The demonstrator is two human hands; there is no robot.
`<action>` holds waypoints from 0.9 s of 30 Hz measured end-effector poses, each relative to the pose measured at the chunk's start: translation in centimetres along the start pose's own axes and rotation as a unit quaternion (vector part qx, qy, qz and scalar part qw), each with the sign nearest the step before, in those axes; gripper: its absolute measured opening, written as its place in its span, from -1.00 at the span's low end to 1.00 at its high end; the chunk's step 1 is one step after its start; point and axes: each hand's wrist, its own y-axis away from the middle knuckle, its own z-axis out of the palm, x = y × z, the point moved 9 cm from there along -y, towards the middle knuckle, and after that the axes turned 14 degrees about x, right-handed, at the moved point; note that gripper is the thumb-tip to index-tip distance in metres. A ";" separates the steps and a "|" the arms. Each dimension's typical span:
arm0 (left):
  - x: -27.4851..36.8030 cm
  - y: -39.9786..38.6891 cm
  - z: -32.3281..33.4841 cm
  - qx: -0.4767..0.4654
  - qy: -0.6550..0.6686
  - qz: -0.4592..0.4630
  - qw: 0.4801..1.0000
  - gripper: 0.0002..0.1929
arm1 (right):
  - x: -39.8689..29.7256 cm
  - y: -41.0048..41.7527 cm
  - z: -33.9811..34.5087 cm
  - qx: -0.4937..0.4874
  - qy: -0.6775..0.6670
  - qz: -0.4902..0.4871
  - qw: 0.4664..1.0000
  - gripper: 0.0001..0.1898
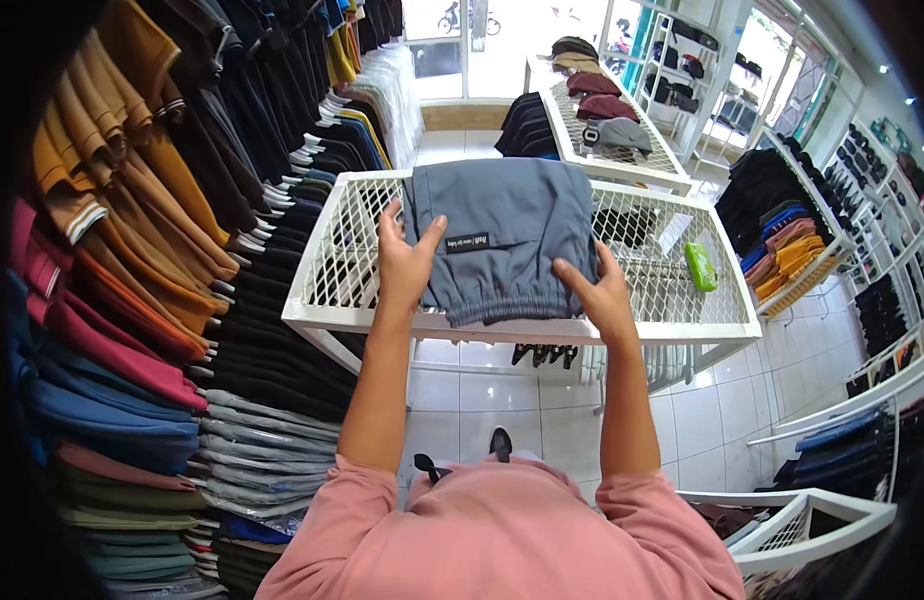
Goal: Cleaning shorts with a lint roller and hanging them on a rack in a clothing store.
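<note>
A folded grey-blue garment (507, 217) with a gathered elastic waistband and a small black label lies on a white metal-mesh table (334, 300). The waistband edge faces me, at the table's near rim. My left hand (409, 251) is at the garment's left edge, thumb on top of the cloth and fingers spread. At its lower right edge is my right hand (598, 289), the thumb resting on the cloth and the fingers along the side. The undersides of both hands' contact with the cloth are partly hidden.
A green packet (701, 267) and a white paper (673, 233) are on the table's right part. Hanging shirts (131, 225) crowd the left side. Behind stands another mesh table (574, 154) with caps (600, 106). A white rack (814, 555) stands at the lower right.
</note>
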 end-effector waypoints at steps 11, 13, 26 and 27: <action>-0.2 11.5 12.8 -0.273 -0.264 0.261 0.888 -0.69 | 4.7 -5.7 -14.5 0.269 0.352 -0.141 0.885 -0.52; -0.6 12.7 14.3 -0.269 -0.282 0.315 0.866 -0.65 | 5.5 -7.1 -17.2 0.298 0.421 -0.140 0.845 -0.49; -1.2 12.5 13.9 -0.306 -0.280 0.288 0.863 -0.60 | 4.1 -5.7 -12.0 0.222 0.299 -0.117 0.920 -0.49; -0.9 12.0 13.1 -0.300 -0.281 0.289 0.865 -0.58 | 3.0 -4.9 -9.2 0.196 0.271 -0.130 0.933 -0.48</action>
